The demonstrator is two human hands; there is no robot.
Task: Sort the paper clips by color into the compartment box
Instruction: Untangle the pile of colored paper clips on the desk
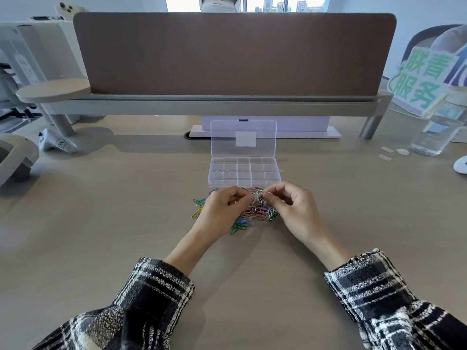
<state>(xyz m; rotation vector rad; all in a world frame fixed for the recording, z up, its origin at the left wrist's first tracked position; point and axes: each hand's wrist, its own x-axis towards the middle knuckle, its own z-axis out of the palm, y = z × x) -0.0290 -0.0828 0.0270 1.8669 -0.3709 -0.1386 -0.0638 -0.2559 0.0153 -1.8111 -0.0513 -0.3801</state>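
Observation:
A pile of coloured paper clips point(255, 214) lies on the desk just in front of a clear compartment box point(274, 179), whose lid stands open behind it. Several silver clips point(223, 173) lie in a left compartment of the box. My left hand point(223, 210) and my right hand point(294, 208) hover over the pile, fingertips meeting. Together they pinch a small tangle of silver clips point(257, 197) between them. The hands cover part of the pile.
A brown desk divider point(235, 54) on a grey shelf runs across the back. A glass of water point(434, 135) and a green-lettered sign point(419, 82) stand at the right. A white pouch point(56, 142) lies at the left. A white flat box point(303, 127) sits behind the lid.

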